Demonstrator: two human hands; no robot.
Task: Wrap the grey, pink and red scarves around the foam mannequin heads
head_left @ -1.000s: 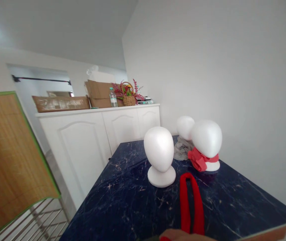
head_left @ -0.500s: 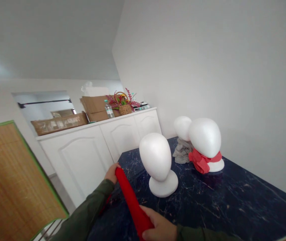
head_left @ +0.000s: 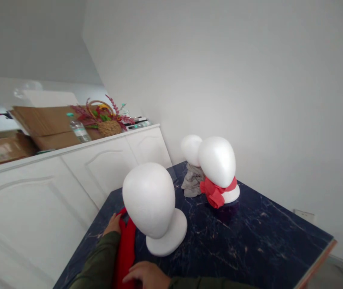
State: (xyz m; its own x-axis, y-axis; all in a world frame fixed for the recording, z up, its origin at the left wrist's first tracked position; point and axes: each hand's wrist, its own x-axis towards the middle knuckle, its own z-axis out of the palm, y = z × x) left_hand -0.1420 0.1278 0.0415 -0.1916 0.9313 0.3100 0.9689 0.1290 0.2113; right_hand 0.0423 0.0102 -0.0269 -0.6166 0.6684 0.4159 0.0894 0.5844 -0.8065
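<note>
A red scarf point(head_left: 125, 251) lies on the dark marble table point(head_left: 249, 241), just left of the nearest white foam head point(head_left: 149, 202). My left hand point(head_left: 113, 224) rests on the scarf's far end behind that head, fingers partly hidden. My right hand point(head_left: 145, 275) lies flat, fingers apart, against the scarf's near end at the table's front. Two more foam heads stand farther back: one point(head_left: 218, 160) wears a red scarf point(head_left: 215, 192) tied at its neck, the other point(head_left: 191, 148) a grey scarf point(head_left: 193, 182).
A white cabinet point(head_left: 69, 176) runs along the left, carrying cardboard boxes point(head_left: 47, 126), a water bottle point(head_left: 77, 128) and a flower basket point(head_left: 105, 120). A white wall stands close behind the table. The table's wooden edge point(head_left: 318, 257) is at right.
The view swung left and closer to the table. The red scarf, held up between both hands before, now lies on the table beside the nearest foam head with both hands on it.
</note>
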